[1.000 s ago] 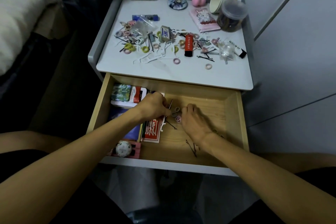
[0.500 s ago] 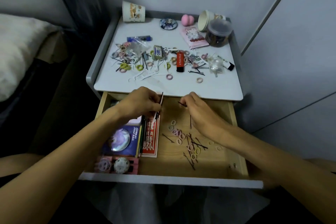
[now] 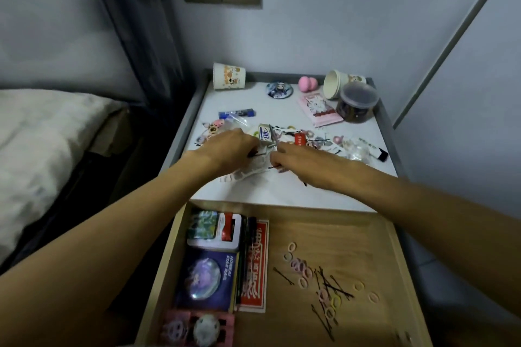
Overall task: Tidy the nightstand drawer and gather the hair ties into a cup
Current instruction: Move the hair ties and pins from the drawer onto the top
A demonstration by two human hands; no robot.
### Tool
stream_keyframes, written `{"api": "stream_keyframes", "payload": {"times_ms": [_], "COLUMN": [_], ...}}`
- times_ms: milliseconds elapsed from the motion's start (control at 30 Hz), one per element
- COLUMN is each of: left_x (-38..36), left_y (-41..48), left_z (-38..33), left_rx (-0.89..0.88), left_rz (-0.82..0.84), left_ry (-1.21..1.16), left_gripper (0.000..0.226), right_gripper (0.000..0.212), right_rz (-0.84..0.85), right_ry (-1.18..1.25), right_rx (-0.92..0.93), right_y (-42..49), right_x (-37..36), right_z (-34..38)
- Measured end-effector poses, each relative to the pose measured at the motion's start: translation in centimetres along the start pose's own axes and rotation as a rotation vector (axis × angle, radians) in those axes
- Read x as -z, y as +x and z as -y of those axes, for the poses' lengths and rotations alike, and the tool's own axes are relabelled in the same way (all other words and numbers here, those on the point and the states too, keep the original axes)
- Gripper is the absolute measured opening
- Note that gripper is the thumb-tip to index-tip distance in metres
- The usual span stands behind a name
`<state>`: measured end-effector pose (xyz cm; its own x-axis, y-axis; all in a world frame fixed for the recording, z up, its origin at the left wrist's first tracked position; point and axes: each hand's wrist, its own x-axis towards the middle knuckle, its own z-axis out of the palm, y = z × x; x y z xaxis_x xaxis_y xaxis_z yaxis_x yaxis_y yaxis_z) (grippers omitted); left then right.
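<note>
Nightstand: white top is being occupied by scattered small clutter, with both hands being held over its middle.
Drawer: is being left pulled out beneath the top; a red card pack is being kept along its left side.
Left hand: is being held palm-down, its fingers being curled together onto a dark hairpin.
Right hand: is being held just beside the left, its thumb and forefinger being closed on a second hairpin.
Upright cup: is being kept at the top's back left corner.
Tipped cup: is being left on its side at the back right.
Hair ties: are being left loose on the drawer floor, right of centre; others are being left among the clutter on top.
Loose hairpins: are being left tangled among the drawer's ties.
</note>
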<state>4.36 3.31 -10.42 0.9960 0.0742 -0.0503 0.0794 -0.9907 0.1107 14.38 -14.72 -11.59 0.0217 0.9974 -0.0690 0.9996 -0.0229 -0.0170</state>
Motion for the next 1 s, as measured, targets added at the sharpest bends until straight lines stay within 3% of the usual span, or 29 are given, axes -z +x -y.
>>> {"api": "stream_keyframes", "payload": {"times_ms": [100, 200, 233, 367, 500, 567, 633, 767, 867, 1000], "left_x": [-0.5, -0.7, -0.7, -0.9, -1.2, -1.9, -3.5, -8.1, -11.4, -13.6], "left_y": [1.0, 1.4, 1.3, 0.2, -3.0, -5.2, -7.2, -8.6, -8.2, -7.1], "left_z": [0.5, 1.1, 1.1, 0.4, -2.5, -4.7, -7.1, -9.8, -10.5, -10.8], "left_rx": [-0.059, -0.012, 0.003, 0.035, -0.078, -0.174, -0.273, -0.323, -0.276, -0.267], "left_rz": [-0.1, -0.152, -0.174, -0.268, -0.366, -0.281, -0.124, 0.231, 0.346, 0.364], "left_ry": [0.015, -0.04, -0.046, -0.047, -0.144, -0.212, -0.222, 0.099, 0.231, 0.219], "left_gripper": [0.013, 0.019, 0.023, 0.032, 0.033, 0.031, 0.033, 0.047, 0.058, 0.076], "right_gripper": [0.019, 0.047, 0.048, 0.028, 0.021, 0.017, 0.019, 0.052, 0.085, 0.107], "right_rz": [-0.067, -0.15, -0.174, -0.276, -0.354, -0.237, -0.017, 0.423, 0.499, 0.517], "right_ry": [-0.007, 0.09, 0.119, 0.146, 0.318, 0.382, 0.398, 0.446, 0.497, 0.543], "right_rx": [-0.092, -0.177, -0.209, -0.295, -0.377, -0.424, -0.539, -0.914, -1.118, -1.154], "right_y": [0.1, -0.3, -0.4, -1.0, -4.3, -7.5, -11.0, -15.1, -15.8, -15.6], "right_x": [-0.8, -2.0, -2.1, -1.4, -0.1, -0.1, -1.1, -5.8, -8.4, -10.3], "right_z": [-1.1, -2.1, -2.1, -1.3, 1.8, 4.8, 7.5, 10.9, 12.6, 13.3]}}
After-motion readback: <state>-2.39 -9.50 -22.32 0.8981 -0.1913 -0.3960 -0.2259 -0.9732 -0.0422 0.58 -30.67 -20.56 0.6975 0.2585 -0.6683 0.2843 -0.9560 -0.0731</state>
